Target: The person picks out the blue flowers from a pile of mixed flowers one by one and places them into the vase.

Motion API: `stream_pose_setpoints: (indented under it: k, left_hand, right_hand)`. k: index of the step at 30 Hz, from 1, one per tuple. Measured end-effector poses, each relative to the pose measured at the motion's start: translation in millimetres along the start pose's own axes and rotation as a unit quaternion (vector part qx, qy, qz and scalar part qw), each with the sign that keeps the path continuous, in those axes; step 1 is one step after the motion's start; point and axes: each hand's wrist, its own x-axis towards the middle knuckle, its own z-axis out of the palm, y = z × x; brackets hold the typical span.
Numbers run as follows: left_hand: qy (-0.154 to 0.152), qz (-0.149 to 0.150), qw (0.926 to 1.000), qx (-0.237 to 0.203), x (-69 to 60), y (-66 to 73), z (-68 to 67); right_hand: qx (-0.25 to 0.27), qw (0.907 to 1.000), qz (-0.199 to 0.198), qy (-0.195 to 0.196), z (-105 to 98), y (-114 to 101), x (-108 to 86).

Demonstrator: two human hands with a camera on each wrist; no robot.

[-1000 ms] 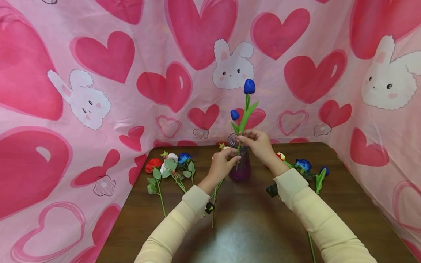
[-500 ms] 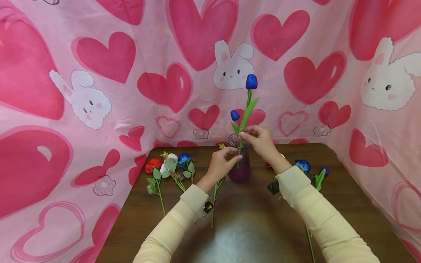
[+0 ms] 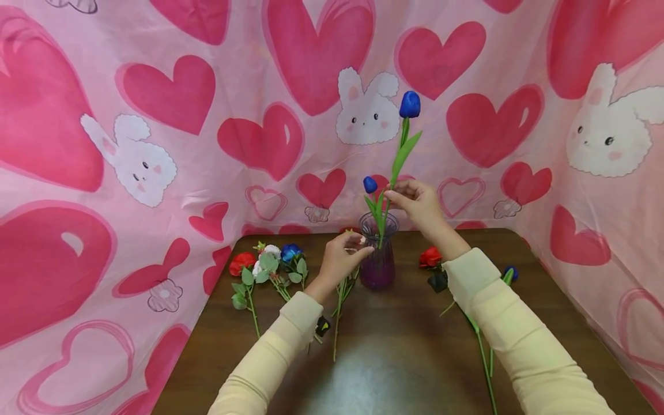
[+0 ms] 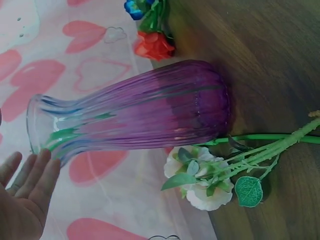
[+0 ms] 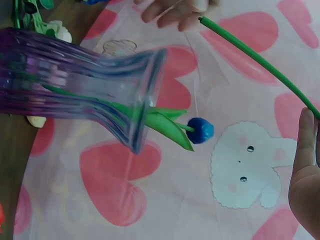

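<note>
A blue tulip [image 3: 410,104] is pinched by its green stem between the thumb and fingers of my right hand [image 3: 422,210], raised above the vase. Its stem [image 5: 260,62] has a free lower end outside the vase in the right wrist view. The purple glass vase [image 3: 377,271] stands upright, clear towards its flared rim. A second, smaller blue tulip [image 3: 370,184] stands inside it, leaves at the rim. Left of the rim is my left hand [image 3: 339,259], holding nothing. Its fingers [image 4: 37,182] are extended in the left wrist view; whether they touch the glass I cannot tell.
On the table's left lie a red rose [image 3: 242,263], white flowers [image 3: 271,250] and a blue rose [image 3: 291,252]. More stems [image 3: 339,311] lie below my left hand. Another red rose [image 3: 430,257] and a blue tulip bud [image 3: 510,272] lie right. Pink heart-print cloth [image 3: 280,138] hangs behind.
My right hand has moved up and slightly right, raising the tulip. My left hand has drawn back a little to the left; its fingers no longer hold the stem's lower part.
</note>
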Motion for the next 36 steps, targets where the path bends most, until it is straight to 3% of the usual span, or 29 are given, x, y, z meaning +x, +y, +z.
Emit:
stream_pose_setpoints:
  k: [5, 13, 19, 27, 30, 36]
  left_hand:
    - [-0.007, -0.039, 0.9991, 0.015, 4.2, -7.9, 5.9]
    - [-0.033, -0.106, 0.9937, -0.015, 13.6, -14.6, 19.4]
    - [-0.039, -0.146, 0.9886, -0.003, 18.9, -17.7, 28.3]
    - [-0.046, -0.146, 0.9875, -0.036, 24.3, -24.8, 42.5]
    - [-0.047, -0.146, 0.988, -0.023, 25.2, -27.8, 46.7]
    - [-0.047, -0.117, 0.992, -0.001, 25.8, -31.3, 50.2]
  right_hand:
    - [-0.032, 0.9993, -0.016, 0.014, -1.9, -4.6, 10.7]
    - [-0.038, 0.9979, -0.026, 0.045, 2.0, -5.1, 25.8]
    - [-0.025, 0.9981, -0.028, 0.049, 4.5, 2.1, 32.8]
    - [-0.083, 0.9944, -0.017, 0.063, 7.4, 17.9, 33.9]
    - [-0.109, 0.9914, -0.014, 0.071, 8.8, 23.5, 33.1]
    - [-0.143, 0.9862, -0.015, 0.083, 9.5, 38.3, 30.7]
